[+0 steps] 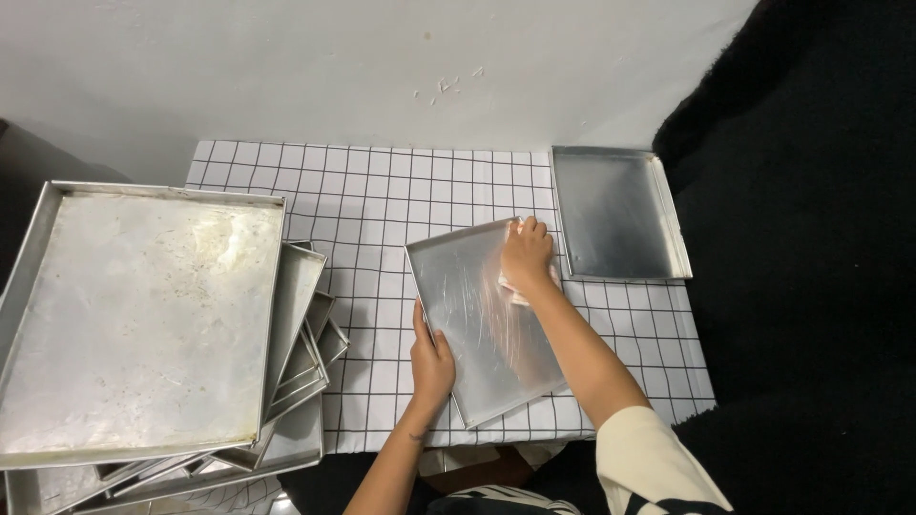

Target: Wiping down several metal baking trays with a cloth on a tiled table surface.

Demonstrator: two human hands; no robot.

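Observation:
A shiny metal baking tray point(477, 329) lies tilted on the white checked tablecloth point(363, 200) in front of me. My left hand point(430, 360) grips its near left edge and holds it steady. My right hand point(526, 254) presses a pale cloth point(515, 291) flat onto the tray's far right corner. Only a bit of the cloth shows under and beside the fingers.
A second metal tray point(615, 215) lies flat at the table's far right. On the left rises an uneven stack of several large, duller trays point(143, 305), overhanging the table edge. A white wall runs behind; dark fabric point(811, 238) fills the right side.

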